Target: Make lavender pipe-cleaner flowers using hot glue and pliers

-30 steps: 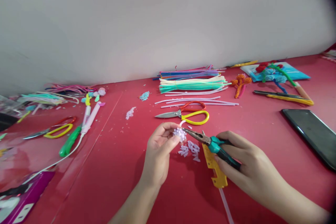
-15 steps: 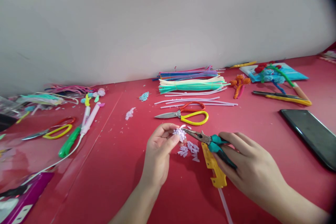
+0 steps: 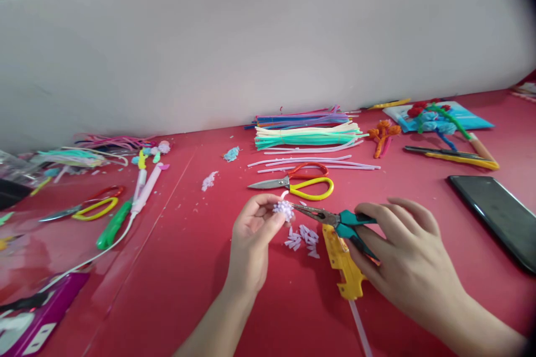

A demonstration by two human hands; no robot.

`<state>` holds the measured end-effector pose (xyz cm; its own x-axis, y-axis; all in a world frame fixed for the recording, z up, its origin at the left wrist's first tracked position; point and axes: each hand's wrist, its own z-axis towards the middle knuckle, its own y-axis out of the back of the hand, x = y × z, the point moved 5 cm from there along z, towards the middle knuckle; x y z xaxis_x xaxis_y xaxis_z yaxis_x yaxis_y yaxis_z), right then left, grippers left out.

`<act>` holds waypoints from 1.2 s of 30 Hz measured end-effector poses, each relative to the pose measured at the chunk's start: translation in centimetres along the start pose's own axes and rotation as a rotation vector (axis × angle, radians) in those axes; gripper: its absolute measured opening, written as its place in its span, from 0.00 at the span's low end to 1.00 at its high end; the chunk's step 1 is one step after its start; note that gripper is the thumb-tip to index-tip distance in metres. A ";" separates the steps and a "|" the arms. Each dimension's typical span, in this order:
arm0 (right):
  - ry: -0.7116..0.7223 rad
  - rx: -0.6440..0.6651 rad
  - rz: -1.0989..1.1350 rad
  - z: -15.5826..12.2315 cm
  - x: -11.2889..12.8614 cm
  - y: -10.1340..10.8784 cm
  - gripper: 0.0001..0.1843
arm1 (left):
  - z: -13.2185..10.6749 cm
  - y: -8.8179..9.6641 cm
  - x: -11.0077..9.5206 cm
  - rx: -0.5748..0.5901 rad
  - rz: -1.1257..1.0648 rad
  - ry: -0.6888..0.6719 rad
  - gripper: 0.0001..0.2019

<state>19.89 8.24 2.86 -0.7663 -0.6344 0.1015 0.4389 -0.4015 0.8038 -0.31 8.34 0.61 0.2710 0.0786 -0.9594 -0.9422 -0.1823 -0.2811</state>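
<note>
My left hand pinches a small lilac fuzzy flower between thumb and fingers, just above the red table. My right hand holds teal-handled needle-nose pliers, with its upper fingers lifted off the handle. The pliers' tip touches the flower. Below the flower lie several short lilac cut pieces. A yellow glue gun lies on the table under the pliers.
Red-and-yellow scissors lie beyond the hands, with bundles of coloured pipe cleaners behind them by the white wall. A black phone lies at right. Another pair of scissors, a green pen and a purple box sit at left.
My right hand's upper fingers have lifted and spread off the pliers' handle. The flower and the pliers' tip have stayed nearly where they were.
</note>
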 end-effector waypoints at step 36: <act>-0.451 0.170 0.474 0.7 -4.9 -0.3 0.15 | -1.4 -1.4 -1.6 -0.050 0.179 0.060 0.16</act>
<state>23.13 11.94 2.54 -0.6463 -0.3633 0.6710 0.7241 -0.0145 0.6896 0.81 7.05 2.50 0.1126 -0.0182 -0.9935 -0.9659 -0.2366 -0.1052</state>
